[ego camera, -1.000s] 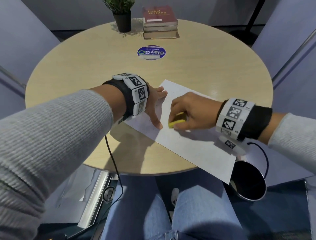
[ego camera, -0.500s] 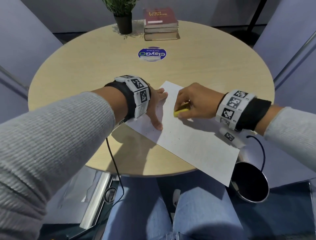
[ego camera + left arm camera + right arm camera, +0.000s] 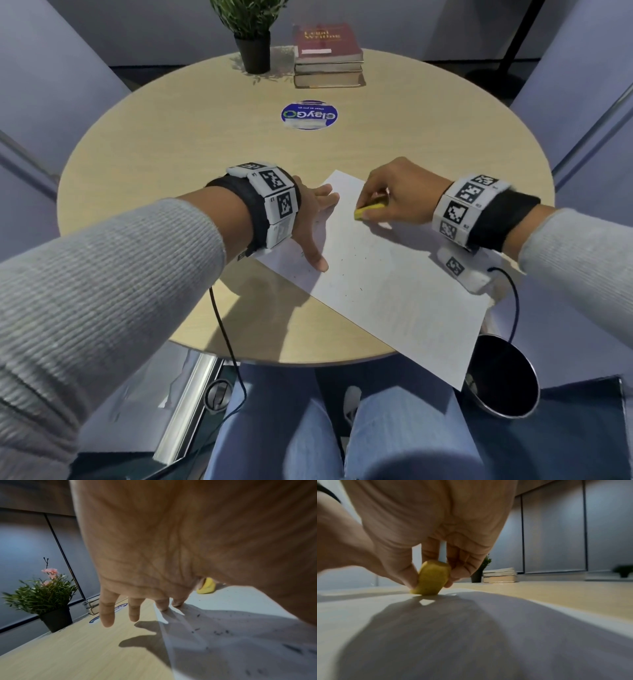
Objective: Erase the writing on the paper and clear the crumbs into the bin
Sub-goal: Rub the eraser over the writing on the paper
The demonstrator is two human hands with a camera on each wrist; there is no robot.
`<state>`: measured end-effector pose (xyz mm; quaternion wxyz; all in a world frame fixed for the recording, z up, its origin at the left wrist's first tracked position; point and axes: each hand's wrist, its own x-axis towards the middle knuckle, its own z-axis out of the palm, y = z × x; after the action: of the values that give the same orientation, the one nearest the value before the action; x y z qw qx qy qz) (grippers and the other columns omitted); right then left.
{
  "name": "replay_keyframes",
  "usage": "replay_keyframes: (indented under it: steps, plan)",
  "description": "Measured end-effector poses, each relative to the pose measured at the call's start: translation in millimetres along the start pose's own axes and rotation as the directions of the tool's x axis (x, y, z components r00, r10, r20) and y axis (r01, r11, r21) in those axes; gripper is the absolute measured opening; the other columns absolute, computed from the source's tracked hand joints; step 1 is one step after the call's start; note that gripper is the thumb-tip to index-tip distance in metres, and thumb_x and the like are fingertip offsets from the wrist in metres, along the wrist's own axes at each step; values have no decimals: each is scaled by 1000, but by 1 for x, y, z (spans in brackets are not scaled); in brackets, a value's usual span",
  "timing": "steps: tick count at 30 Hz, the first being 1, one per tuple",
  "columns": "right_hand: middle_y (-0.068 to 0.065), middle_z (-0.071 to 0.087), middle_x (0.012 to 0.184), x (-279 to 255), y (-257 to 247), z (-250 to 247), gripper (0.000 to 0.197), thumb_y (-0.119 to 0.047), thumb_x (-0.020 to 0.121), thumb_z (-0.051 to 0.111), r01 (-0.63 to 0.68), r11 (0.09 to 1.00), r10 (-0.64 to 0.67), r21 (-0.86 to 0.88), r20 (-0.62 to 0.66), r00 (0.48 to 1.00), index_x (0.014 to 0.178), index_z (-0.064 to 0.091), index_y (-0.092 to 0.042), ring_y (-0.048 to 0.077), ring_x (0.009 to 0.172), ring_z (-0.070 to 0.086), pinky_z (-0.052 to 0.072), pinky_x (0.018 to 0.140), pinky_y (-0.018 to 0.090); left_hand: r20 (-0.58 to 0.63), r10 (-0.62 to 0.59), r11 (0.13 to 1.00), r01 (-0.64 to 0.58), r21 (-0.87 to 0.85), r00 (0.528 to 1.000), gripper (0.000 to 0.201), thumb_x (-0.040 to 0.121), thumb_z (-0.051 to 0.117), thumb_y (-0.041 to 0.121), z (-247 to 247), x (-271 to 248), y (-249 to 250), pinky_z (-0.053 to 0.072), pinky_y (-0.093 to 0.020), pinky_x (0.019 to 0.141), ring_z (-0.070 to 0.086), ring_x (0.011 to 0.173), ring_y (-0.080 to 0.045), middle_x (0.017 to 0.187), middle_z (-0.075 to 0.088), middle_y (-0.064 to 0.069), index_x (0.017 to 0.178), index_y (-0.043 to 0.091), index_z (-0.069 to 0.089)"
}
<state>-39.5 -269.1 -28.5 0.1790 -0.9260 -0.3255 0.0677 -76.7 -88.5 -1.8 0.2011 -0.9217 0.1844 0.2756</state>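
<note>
Paper (image 3: 383,274) lies slantwise on the round table (image 3: 171,154), its near corner hanging over the edge just above the bin (image 3: 503,380). Over the last second the right hand (image 3: 400,195) has carried the yellow eraser (image 3: 370,210) — pinched between thumb and fingertips — from mid-sheet up to the far corner. The left hand (image 3: 311,222) stays flat, fingers spread, pinning the sheet. Dark crumbs (image 3: 221,632) dot the page — erasing looks nearly finished; sweeping remains.

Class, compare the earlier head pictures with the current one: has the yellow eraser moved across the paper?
Yes. The yellow eraser, pinched by the right hand, has moved up the paper toward its far corner, nearer the blue sticker.
</note>
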Motion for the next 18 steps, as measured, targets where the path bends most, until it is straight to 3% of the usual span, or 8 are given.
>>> replay_keyframes:
  steps: [2,5,8,12,14,15,18]
  plan:
    - [0,70,85,3,3,1,14,-30,78,74,-5,1000,5,-17,-17,1000,86,77,-19,15,76,61,53,74,36,-4,2,1000,-2,6,1000,121,67,59,77,0,0,1,20,-44,110,13,144,-25,159,-10,8,152,23,-7]
    - [-4,69,81,-1,-5,8,14,-31,78,74,91,996,-90,-19,45,995,85,77,-20,7,68,57,49,69,27,-19,12,1000,-12,5,1000,118,65,61,77,3,2,-1,25,-43,107,22,140,-27,159,5,5,151,22,3]
    - [-3,69,78,2,7,0,15,-32,78,75,1,1000,-2,4,14,1000,86,78,-19,11,70,60,49,68,29,-44,26,1000,-26,2,999,115,62,62,79,5,4,-3,29,-43,102,31,134,-28,154,18,4,148,19,14]
    - [2,69,80,8,16,-3,14,-28,77,75,-37,999,37,-17,-23,999,85,77,-17,19,74,61,51,70,34,-25,4,998,-3,56,1000,123,56,56,87,1,7,-3,27,-48,105,23,138,-31,156,15,7,150,23,9]
    - [3,69,79,8,16,0,14,-28,77,75,-22,1000,21,-10,-19,1000,85,77,-17,20,73,61,52,69,36,-59,9,998,-5,67,998,120,54,54,89,-5,9,-2,26,-48,104,23,138,-31,151,26,6,148,24,18]
    - [3,69,79,8,16,1,14,-27,77,75,-21,1000,21,-10,-18,1000,84,77,-16,20,72,62,52,69,36,-83,6,999,-2,40,996,120,53,53,90,-9,10,-1,24,-49,105,21,140,-30,152,25,6,148,25,19]
    - [5,68,77,10,18,-1,14,-28,76,75,-36,999,36,-11,-25,999,84,76,-16,23,70,61,52,68,38,-89,-11,995,2,-97,996,126,54,53,90,-13,15,4,11,-56,111,-1,145,-30,159,-5,10,151,33,-3]
